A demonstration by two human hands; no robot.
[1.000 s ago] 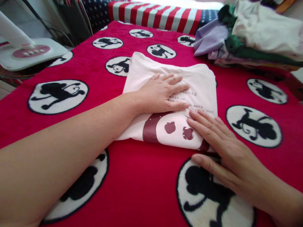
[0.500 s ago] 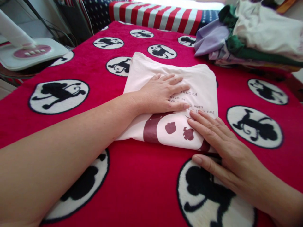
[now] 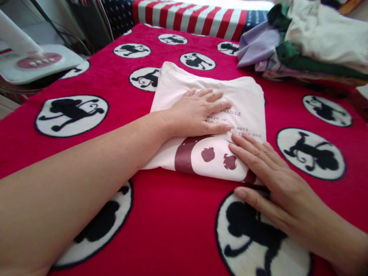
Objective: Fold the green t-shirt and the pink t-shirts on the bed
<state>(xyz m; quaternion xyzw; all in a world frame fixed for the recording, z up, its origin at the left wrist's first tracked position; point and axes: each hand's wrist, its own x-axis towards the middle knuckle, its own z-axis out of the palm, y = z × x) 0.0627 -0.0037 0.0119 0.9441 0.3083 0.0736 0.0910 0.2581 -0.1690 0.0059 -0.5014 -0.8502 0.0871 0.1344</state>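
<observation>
- Head view, nearest first: the right hand [image 3: 270,174] lies flat and released, fingers on the near right corner of the folded pale pink shirt [image 3: 244,99], thumb on the red blanket [image 3: 178,214] just beside the shirt's near edge. To press well, that palm should stay low and spread, so the corner layers do not slip apart.
- Just beyond it, the left hand [image 3: 198,113] rests open, palm down, across the middle of the shirt, gripping nothing. Its fingertips almost meet those of the right hand; even weight from both would likely flatten the fold without dragging the cloth.
- The shirt lies folded in the blanket's middle, printed side up, with dark red shapes near its front edge and small text beside the left fingers.
- Far right, a pile of clothes [image 3: 310,42] sits well apart from the shirt.
- Far left, a white appliance base [image 3: 40,67] stands off the blanket's edge.
- At the back lies a striped cloth [image 3: 189,21].
</observation>
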